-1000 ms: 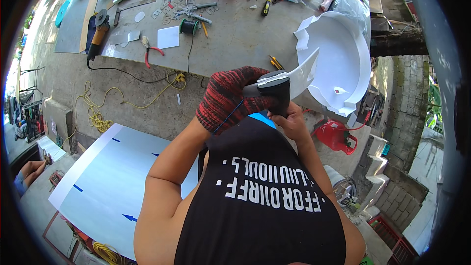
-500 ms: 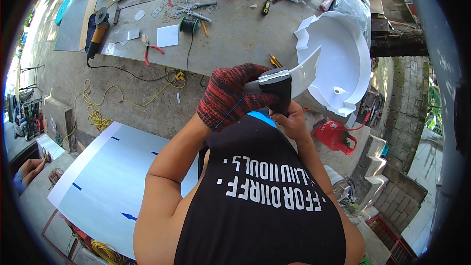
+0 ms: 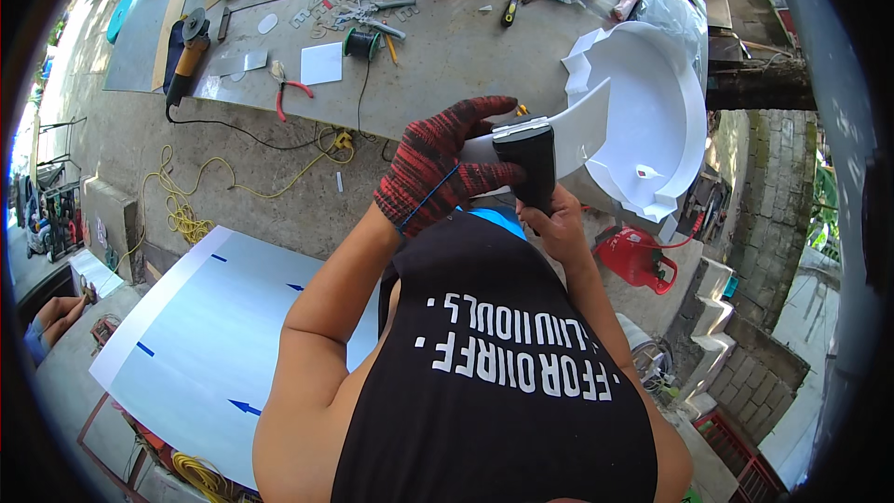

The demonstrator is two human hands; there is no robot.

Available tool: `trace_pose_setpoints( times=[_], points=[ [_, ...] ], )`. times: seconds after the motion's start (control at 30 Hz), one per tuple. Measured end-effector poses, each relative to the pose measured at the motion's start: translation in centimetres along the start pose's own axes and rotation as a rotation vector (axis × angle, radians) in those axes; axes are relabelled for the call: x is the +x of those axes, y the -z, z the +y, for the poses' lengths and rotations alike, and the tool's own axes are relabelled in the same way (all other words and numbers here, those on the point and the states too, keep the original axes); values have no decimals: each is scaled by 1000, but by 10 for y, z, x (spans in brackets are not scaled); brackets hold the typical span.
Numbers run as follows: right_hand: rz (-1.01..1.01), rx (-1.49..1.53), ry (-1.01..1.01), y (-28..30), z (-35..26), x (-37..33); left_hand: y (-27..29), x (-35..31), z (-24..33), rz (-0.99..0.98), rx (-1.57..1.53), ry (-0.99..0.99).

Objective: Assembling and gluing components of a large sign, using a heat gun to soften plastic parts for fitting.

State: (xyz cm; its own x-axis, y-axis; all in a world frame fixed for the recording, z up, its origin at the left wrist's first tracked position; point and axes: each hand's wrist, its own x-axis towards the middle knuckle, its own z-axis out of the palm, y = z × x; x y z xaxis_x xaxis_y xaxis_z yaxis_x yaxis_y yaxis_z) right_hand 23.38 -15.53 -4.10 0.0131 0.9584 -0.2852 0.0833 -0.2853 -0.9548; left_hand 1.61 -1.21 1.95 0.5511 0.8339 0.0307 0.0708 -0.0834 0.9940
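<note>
Orange and black, an angle grinder [image 3: 189, 61] lies toward the left of the grey worktable [image 3: 433, 74]; lower down, a pale blue sheet [image 3: 200, 335] with dark blue arrows and dashes spreads below the near edge of the table. Right of the grinder, red-handled pliers [image 3: 294, 88] rest on the tabletop near a small white square [image 3: 321, 63]. Next comes the left hand [image 3: 424, 168], in a red-and-black knitted glove, its thumb and upper fingers parted on either side of the left end of a pale, curved strip [image 3: 585, 126]; whether they press on it I cannot tell. The thumb tip meets a black tool [image 3: 527, 158] with a silvery top, just right of the glove. The tool stands across the strip, hiding its middle, and the longer part curves out to the right, rising clear of the hands. Below, the bare right hand [image 3: 563, 224] is closed round the tool's lower end. Farther right sits a white, walled shape [image 3: 691, 130], partly behind the strip's tip, with a red container [image 3: 635, 256] below it.
</note>
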Motion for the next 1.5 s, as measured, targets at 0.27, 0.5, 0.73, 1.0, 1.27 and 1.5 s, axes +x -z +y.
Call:
trace_pose_setpoints(
  times=[0.27,0.5,0.73,1.0,1.27,1.5],
  points=[
    [65,231,-41,1,1,3,5,-11,-31,-71,-408,408],
    [55,182,-68,2,4,4,-7,-19,-42,-65,-511,384],
    [50,193,-69,1,1,4,-4,-20,-40,-63,-440,359],
    [63,210,-69,0,0,1,-8,-21,-41,-39,-407,252],
    [59,178,-73,-8,-5,2,1,-22,-33,-79,-471,382],
    [83,137,-71,-14,-2,3,-10,-24,-39,-17,-653,302]
  ],
)
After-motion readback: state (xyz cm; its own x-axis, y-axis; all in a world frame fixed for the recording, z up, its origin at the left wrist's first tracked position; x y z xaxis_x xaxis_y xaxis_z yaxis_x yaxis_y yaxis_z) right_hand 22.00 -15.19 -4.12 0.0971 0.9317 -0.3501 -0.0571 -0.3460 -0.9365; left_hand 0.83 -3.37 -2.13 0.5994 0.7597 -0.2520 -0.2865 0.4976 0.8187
